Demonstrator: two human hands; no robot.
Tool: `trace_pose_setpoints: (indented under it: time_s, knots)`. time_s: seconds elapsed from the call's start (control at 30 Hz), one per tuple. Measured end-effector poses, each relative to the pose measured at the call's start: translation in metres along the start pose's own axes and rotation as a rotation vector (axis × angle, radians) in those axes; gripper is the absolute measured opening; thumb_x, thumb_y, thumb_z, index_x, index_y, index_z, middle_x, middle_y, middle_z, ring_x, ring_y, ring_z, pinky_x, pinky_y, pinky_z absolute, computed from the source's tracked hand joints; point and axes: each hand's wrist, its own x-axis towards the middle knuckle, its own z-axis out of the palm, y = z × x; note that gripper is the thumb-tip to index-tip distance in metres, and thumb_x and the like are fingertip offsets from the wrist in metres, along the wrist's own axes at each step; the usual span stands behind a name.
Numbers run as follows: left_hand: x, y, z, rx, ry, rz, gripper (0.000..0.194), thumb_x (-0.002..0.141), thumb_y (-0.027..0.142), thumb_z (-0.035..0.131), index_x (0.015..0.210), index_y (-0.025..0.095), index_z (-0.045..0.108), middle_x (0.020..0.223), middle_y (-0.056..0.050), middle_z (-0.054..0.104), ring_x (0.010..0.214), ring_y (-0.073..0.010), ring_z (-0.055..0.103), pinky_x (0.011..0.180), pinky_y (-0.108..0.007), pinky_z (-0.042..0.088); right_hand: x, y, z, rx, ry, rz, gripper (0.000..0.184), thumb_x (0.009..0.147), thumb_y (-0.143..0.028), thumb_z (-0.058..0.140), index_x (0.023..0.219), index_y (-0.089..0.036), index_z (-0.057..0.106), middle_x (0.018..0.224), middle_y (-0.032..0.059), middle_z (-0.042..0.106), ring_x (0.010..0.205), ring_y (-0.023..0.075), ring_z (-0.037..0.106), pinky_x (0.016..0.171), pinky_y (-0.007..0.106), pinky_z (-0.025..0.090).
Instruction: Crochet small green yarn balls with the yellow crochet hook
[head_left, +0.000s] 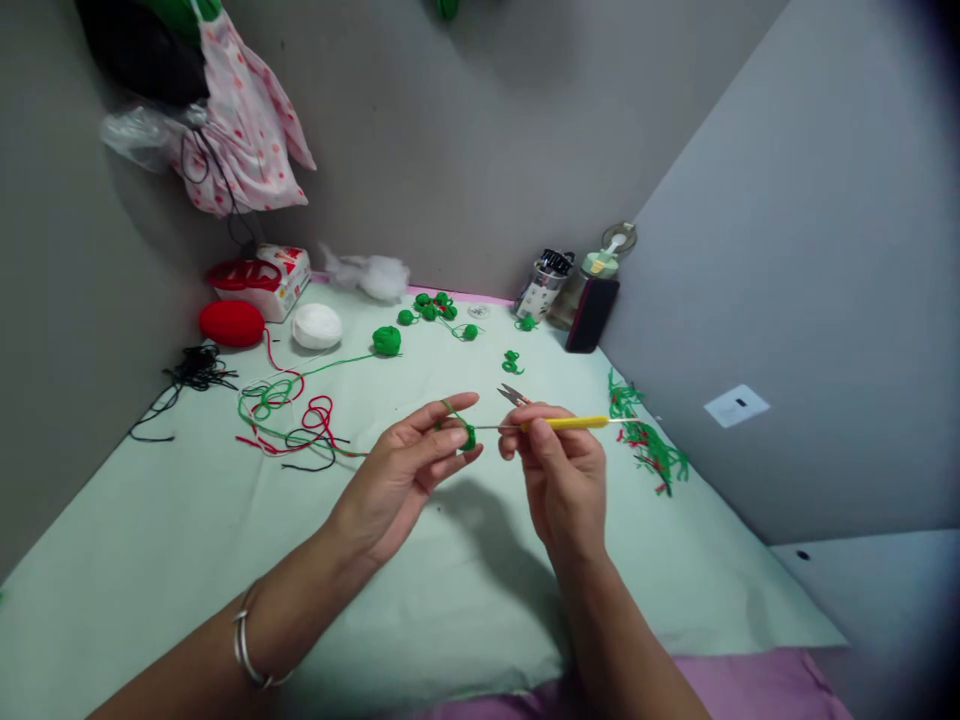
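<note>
Pinching a small green crocheted yarn piece [470, 439] with your left hand [405, 455], you grasp a slim yellow-handled metal crochet hook [579, 423] in your right hand [564, 470], its shaft reaching the piece above the pale green tablecloth [427, 610], nearer you than the round green yarn ball [386, 341].

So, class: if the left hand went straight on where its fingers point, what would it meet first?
Probably the right hand, gripping the yellow-handled hook; the scissors may lie deeper.
</note>
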Motion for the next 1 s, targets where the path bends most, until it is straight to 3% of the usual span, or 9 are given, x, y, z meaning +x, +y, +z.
trace_pose_setpoints:
  time_s: [0.13,0.3,0.43,0.67,0.8,1.0]
  knots:
    - [0.004,-0.007,-0.003,0.231,0.038,0.126,0.036,0.077,0.021,0.088,0.112,0.022,0.084,0.083,0.002,0.071,0.076,-0.0119,0.060,0.078,-0.025,0.049,0.004,0.012,0.006,0.150,-0.068,0.256,0.015,0.090,-0.037,0.081,0.093,-0.022,0.083,0.089,0.0025,0.075,0.072,0.0131,0.064,0.070,0.028,0.054]
    - [0.011,-0.015,-0.012,0.305,0.089,0.165,0.034,0.076,0.019,0.088,0.109,0.021,0.082,0.077,0.003,0.070,0.075,-0.0132,0.061,0.076,-0.026,0.047,0.008,0.026,0.009,0.238,-0.028,0.450,0.027,0.076,-0.044,0.090,0.086,-0.021,0.083,0.082,0.0014,0.073,0.067,0.0116,0.059,0.063,0.026,0.051]
    - [0.016,-0.019,-0.019,0.326,0.118,0.159,0.034,0.076,0.021,0.088,0.110,0.020,0.082,0.078,0.002,0.070,0.074,-0.0128,0.057,0.074,-0.025,0.045,0.011,0.033,0.009,0.252,-0.019,0.523,0.031,0.068,-0.045,0.094,0.083,-0.020,0.083,0.082,0.0018,0.072,0.069,0.0116,0.060,0.058,0.023,0.050]
    - [0.023,-0.021,-0.027,0.310,0.115,0.116,0.027,0.081,0.030,0.084,0.106,0.019,0.082,0.096,-0.003,0.075,0.075,-0.0128,0.057,0.072,-0.025,0.044,0.010,0.032,0.010,0.252,-0.032,0.576,0.034,0.068,-0.045,0.094,0.085,-0.019,0.083,0.077,0.0014,0.070,0.068,0.0119,0.060,0.058,0.023,0.049]
    - [0.024,-0.020,-0.030,0.299,0.112,0.100,0.025,0.081,0.029,0.086,0.103,0.019,0.083,0.088,-0.001,0.074,0.071,-0.0112,0.055,0.068,-0.023,0.042,0.011,0.030,0.011,0.249,-0.043,0.580,0.034,0.068,-0.047,0.094,0.084,-0.019,0.084,0.077,0.0015,0.070,0.066,0.0112,0.058,0.057,0.023,0.048]
    - [0.023,-0.020,-0.028,0.247,0.062,0.060,0.028,0.079,0.032,0.089,0.103,0.018,0.084,0.093,-0.004,0.079,0.076,-0.0131,0.064,0.074,-0.024,0.048,0.010,0.030,0.009,0.248,-0.049,0.582,0.032,0.072,-0.046,0.091,0.085,-0.018,0.083,0.075,0.0023,0.071,0.067,0.0124,0.060,0.059,0.023,0.048]
